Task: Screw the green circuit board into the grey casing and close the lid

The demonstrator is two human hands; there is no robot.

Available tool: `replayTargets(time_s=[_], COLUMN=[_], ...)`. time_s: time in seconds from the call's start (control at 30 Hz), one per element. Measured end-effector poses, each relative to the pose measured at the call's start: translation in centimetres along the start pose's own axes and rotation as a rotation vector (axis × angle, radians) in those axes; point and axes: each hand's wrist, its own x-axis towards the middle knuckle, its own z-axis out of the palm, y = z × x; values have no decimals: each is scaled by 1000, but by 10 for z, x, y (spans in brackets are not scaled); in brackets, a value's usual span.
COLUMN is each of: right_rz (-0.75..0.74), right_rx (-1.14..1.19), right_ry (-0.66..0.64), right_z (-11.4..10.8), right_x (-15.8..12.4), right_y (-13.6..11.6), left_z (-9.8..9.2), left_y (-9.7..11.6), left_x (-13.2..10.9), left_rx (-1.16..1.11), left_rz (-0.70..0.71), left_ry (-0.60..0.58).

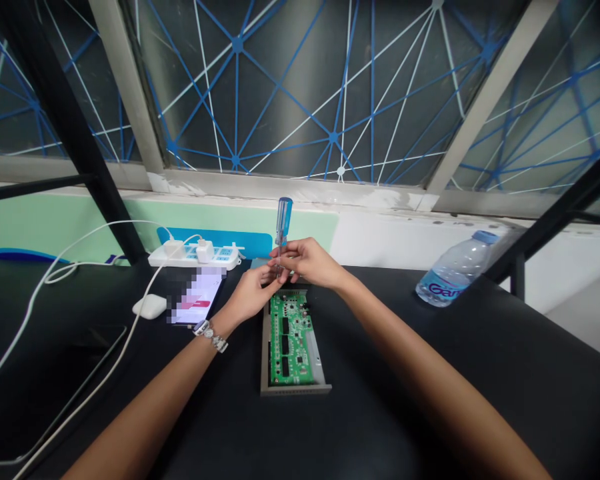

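**Poster1:** ok what's going on at this bench? The person has a blue-handled screwdriver (284, 221) standing upright, tip down, up in the air at the far end of the open metal case (265, 353).

**Poster2:** yep, and the right hand (311, 261) has it, thumb and fingers (296, 252) pinched around the thin shaft just below the handle. The left hand (250, 295) is right up against it, with its fingers (270, 276) bunched by the lower shaft. Can't tell if those are actually gripping.

**Poster1:** and the green circuit board (290, 340)?

**Poster2:** sitting in that case, just near the hands on the black surface (380, 413). There's a metal wristwatch (210, 335) on the left wrist too.

**Poster1:** what's the rest of the setup?

**Poster2:** far left there's a white power strip (195, 255) with a white charger (205, 251) plugged in, and white cables (40, 293) trailing off. A phone (197, 297) with a pixelated screen lies just left of the hands, beside a white earbud case (149, 306). Over on the far right, a water bottle (453, 273) lies on its side.
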Motion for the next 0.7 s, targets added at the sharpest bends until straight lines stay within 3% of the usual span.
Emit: replayTargets(time_s=[0.2, 0.37, 0.57, 0.7], right_rz=[-74, -133, -106, -51], right_rx=[-76, -119, -112, -13], right_ry=[100, 169, 187, 58], right_z=[3, 6, 8, 3], right_x=[3, 4, 4, 1], right_y=[11, 15, 14, 7], left_z=[5, 8, 3, -3], left_y=[3, 6, -1, -5], left_x=[-3, -4, -1, 2], left_rx=[66, 74, -48, -128], left_rz=[-4, -27, -91, -89], left_ry=[201, 256, 189, 69])
